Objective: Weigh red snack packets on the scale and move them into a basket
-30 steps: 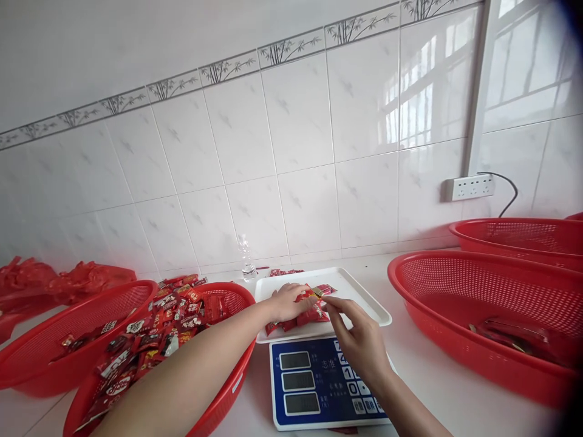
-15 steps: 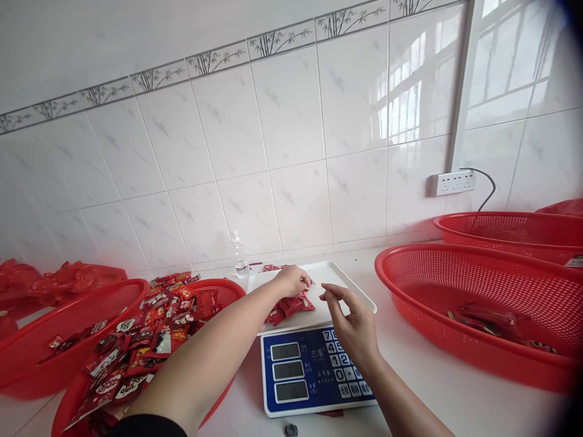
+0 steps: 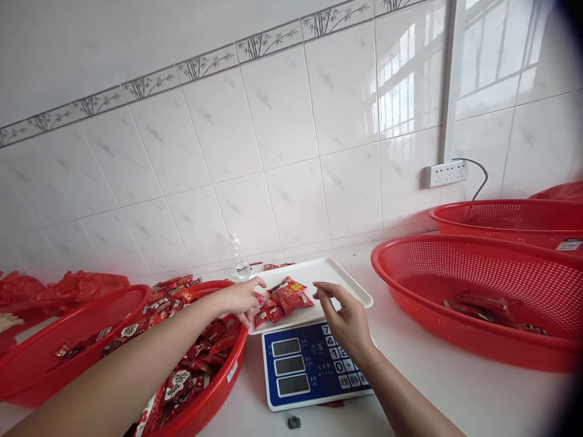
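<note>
My left hand (image 3: 243, 297) is over the left edge of the white tray (image 3: 339, 276) of a scale, fingers apart and nothing in them. Just right of its fingertips, several red snack packets (image 3: 289, 296) lie in a small heap on the tray. Above the scale's blue keypad panel (image 3: 291, 364), my right hand (image 3: 348, 315) has thumb and forefinger brought together in a loose pinch, with no object visible between them. Under my left forearm stands a red basket (image 3: 232, 358) filled with more snack packets (image 3: 180, 382), partly hidden by the arm.
Another red basket (image 3: 27, 358) with some packets is at the left, near red plastic bags (image 3: 82, 288) and another person's hand (image 3: 9, 321). A clear bottle (image 3: 239, 258) stands behind the tray. At right sit red baskets (image 3: 410, 303); a small dark object (image 3: 294, 422) lies in front.
My left hand has drawn back leftward from the packets and its fingers have opened. The heap on the tray is now uncovered. My right hand has barely moved. Another person's hand has appeared at far left.
</note>
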Action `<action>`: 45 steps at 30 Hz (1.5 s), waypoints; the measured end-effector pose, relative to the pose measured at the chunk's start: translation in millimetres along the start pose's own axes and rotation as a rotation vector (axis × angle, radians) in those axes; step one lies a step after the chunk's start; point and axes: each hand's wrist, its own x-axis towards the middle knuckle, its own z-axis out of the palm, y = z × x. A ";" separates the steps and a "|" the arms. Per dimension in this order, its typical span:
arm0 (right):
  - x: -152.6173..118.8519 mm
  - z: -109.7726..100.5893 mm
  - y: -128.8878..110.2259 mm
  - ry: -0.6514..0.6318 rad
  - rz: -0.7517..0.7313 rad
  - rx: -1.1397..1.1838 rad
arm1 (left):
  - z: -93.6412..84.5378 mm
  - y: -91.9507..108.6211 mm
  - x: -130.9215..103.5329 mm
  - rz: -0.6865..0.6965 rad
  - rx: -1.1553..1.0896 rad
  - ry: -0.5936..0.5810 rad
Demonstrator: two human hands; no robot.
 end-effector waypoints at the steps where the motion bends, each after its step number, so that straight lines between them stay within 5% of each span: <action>1: 0.1 0.2 -0.4 0.001 -0.005 -0.003 | 2.3 -0.7 -2.7 -0.015 -0.013 -0.017; 9: -0.6 2.5 2.5 -0.031 -0.008 -0.017 | 20.2 -5.1 27.8 -0.021 0.047 0.147; 15: 0.6 2.9 2.8 -0.039 -0.004 -0.013 | 14.0 -2.3 44.3 0.197 0.300 0.429; 19: 0.7 3.3 2.6 -0.064 0.007 -0.026 | 9.9 -0.4 47.1 0.235 0.241 0.499; 22: -1.0 3.9 1.3 -0.124 0.057 0.024 | 18.8 5.8 42.9 0.391 0.113 0.544; 29: 1.5 5.1 -3.3 -0.273 0.219 0.499 | 66.3 34.4 11.1 0.804 0.029 0.270; 32: 6.8 4.1 1.0 -0.212 0.291 0.585 | 71.3 36.7 12.6 0.852 0.108 0.284; 35: 12.7 0.0 7.2 0.079 0.381 0.581 | 66.7 30.0 30.7 0.787 0.175 0.432; 38: 17.4 -5.0 10.3 0.289 0.410 0.604 | 64.0 23.2 55.3 0.520 0.279 0.473; 41: 18.9 -7.4 9.3 0.318 0.422 0.609 | 68.8 24.9 74.1 0.266 0.325 0.445; 45: 16.8 -7.6 5.0 0.236 0.413 0.555 | 77.6 33.9 83.3 0.187 0.331 0.399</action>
